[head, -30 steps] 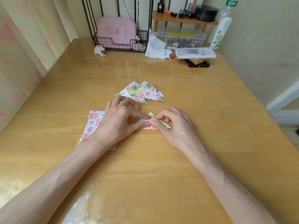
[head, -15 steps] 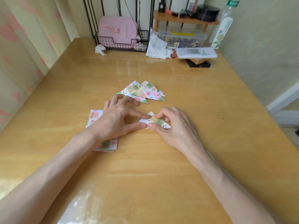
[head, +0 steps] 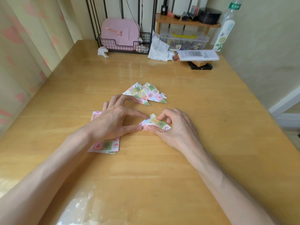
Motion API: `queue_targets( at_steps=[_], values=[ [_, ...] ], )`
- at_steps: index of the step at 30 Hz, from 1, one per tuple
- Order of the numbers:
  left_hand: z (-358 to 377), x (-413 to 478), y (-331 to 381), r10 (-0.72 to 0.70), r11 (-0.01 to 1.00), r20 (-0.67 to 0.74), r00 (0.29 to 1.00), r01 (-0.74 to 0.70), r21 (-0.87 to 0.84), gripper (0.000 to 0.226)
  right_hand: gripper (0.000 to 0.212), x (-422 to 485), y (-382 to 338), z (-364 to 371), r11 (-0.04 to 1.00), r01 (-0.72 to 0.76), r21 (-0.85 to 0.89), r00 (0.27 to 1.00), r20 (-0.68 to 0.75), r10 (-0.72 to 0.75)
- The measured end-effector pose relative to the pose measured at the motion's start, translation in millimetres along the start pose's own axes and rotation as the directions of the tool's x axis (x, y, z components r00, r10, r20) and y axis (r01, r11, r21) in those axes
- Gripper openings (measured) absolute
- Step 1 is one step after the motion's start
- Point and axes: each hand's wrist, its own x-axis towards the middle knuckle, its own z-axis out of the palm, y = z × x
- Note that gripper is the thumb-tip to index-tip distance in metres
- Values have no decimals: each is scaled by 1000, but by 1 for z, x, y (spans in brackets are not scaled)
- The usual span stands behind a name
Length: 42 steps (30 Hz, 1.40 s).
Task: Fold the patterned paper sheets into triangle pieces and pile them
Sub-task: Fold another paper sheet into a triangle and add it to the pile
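A small folded triangle piece (head: 156, 123) of pastel patterned paper lies flat on the wooden table (head: 162, 168). My left hand (head: 115, 122) pinches its left end between thumb and forefinger. My right hand (head: 175, 127) pinches its right part, forefinger on top and thumb along the near edge. Behind them lies a pile of folded triangles (head: 146, 93). A stack of unfolded patterned sheets (head: 106, 146) sits under my left wrist, mostly hidden.
At the back edge stand a wire basket (head: 125, 45) with a pink case, crumpled tissues (head: 159, 49), a clear storage box (head: 184, 40), a white remote (head: 198, 55) on small boxes, a wooden shelf and a bottle (head: 224, 30). A curtain hangs left, a wall right.
The triangle piece has shifted slightly right and shows more between my fingers. My left hand has drawn back a little, uncovering more of the sheet stack.
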Motion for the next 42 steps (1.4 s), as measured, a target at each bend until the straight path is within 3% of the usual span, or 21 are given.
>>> queue_targets(
  at_steps=[6,12,31,42],
  values=[
    [3,-3,3,36,998,-3,999,-36,-59,23,60,3,-3,-4,1000,-9,-8,999,44,9],
    [15,2,11,-2,996,-139,990,-10,-93,32,61,5,-3,-4,1000,0,-28,998,66,2],
    [6,3,8,-97,991,-16,995,95,-98,22,60,6,-3,-3,1000,8,-14,997,75,-7],
    [-5,-2,3,-48,994,68,997,54,-92,26,68,6,-6,1,998,-30,-51,997,68,33]
  ],
)
